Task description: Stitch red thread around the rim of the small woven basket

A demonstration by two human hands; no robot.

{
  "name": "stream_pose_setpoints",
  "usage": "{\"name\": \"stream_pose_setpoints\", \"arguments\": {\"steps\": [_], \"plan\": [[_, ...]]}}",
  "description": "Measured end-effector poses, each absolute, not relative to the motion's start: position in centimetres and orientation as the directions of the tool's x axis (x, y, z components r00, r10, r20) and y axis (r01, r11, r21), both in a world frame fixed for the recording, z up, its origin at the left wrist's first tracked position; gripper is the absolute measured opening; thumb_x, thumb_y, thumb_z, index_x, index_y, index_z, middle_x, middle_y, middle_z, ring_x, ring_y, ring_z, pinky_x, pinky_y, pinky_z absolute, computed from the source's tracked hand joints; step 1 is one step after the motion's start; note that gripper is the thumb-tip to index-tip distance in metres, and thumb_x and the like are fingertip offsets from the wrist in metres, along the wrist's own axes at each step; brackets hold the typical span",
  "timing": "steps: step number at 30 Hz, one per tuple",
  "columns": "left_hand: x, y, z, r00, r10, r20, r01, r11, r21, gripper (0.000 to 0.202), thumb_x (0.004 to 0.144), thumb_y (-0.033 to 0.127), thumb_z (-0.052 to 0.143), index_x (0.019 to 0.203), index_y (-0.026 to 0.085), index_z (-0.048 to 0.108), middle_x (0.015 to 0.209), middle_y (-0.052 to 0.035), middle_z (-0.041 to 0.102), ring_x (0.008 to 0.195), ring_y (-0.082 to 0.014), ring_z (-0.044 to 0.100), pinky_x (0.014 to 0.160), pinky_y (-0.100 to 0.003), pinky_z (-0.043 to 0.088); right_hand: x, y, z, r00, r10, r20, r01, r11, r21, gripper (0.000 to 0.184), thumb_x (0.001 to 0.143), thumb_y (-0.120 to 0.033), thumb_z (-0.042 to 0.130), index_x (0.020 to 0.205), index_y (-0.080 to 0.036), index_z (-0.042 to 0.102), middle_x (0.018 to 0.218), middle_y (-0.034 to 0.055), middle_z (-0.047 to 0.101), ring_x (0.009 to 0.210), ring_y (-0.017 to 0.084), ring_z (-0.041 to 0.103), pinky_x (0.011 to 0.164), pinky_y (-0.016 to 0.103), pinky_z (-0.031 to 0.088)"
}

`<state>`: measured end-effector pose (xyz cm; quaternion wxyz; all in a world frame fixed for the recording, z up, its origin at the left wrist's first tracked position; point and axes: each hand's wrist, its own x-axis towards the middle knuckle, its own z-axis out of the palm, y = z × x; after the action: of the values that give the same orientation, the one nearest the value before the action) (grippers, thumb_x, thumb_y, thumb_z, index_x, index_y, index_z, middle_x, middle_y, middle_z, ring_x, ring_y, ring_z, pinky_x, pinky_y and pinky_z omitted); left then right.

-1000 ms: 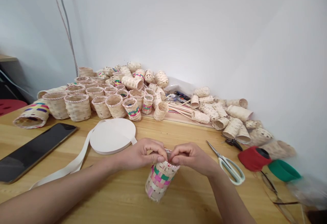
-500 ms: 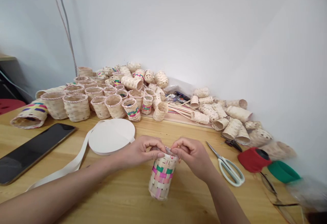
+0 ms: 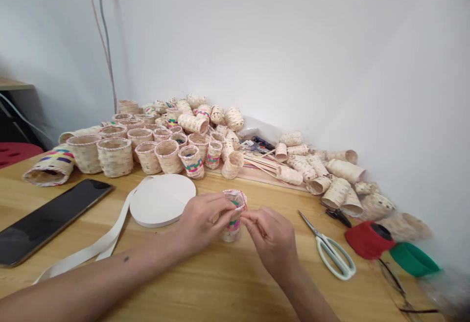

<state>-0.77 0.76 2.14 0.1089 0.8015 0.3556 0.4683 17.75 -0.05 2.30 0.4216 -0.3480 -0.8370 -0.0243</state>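
A small woven basket (image 3: 231,234) with green and pink bands stands in front of me, its open mouth tilted toward me. My left hand (image 3: 207,219) pinches the near left part of its white rim between thumb and fingers. Close to the rim's right side, the fingertips of my right hand (image 3: 273,236) are pinched together. A thin reddish strand shows on the rim beside them; what the right fingers hold is too small to make out. The left hand hides part of the basket's side.
Many woven baskets (image 3: 115,158) crowd the back. A white tape roll (image 3: 163,199) and a phone (image 3: 55,219) lie to the left. On the right are scissors (image 3: 334,253), a red thread spool (image 3: 367,239), a green ring-shaped roll (image 3: 413,258) and glasses (image 3: 394,283).
The basket has tipped and moved away from me, so its mouth now faces me more. My right hand has dropped lower and sits just off the rim. The view has shifted slightly left.
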Motion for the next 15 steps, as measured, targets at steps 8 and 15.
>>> {"name": "stream_pose_setpoints", "arguments": {"steps": [8, 15], "plan": [[-1.1, 1.6, 1.7, 0.248, 0.777, 0.578, 0.425, -0.624, 0.656, 0.021, 0.085, 0.016, 0.055, 0.096, 0.020, 0.072, 0.078, -0.0017, 0.069, 0.065, -0.0115, 0.060, 0.059, -0.019, 0.043, 17.1, 0.6, 0.8, -0.415, 0.628, 0.658, 0.600, 0.733, -0.321, 0.014, 0.090, -0.019, 0.052, 0.088, -0.018, 0.066, 0.068, 0.0008, 0.062, 0.063, 0.013, 0.056, 0.059, 0.024, 0.039], [-1.4, 2.0, 1.4, 0.243, 0.784, 0.571, 0.422, -0.615, 0.666, 0.022, 0.084, 0.012, 0.053, 0.090, 0.020, 0.073, 0.073, -0.0013, 0.066, 0.062, -0.0113, 0.058, 0.056, -0.019, 0.043, 20.2, 1.3, 4.1, 0.000, 0.740, 0.673, 0.703, 0.479, -0.526, 0.028, 0.092, -0.029, 0.044, 0.111, -0.017, 0.060, 0.062, -0.0032, 0.050, 0.054, 0.013, 0.048, 0.053, 0.023, 0.039]]}}
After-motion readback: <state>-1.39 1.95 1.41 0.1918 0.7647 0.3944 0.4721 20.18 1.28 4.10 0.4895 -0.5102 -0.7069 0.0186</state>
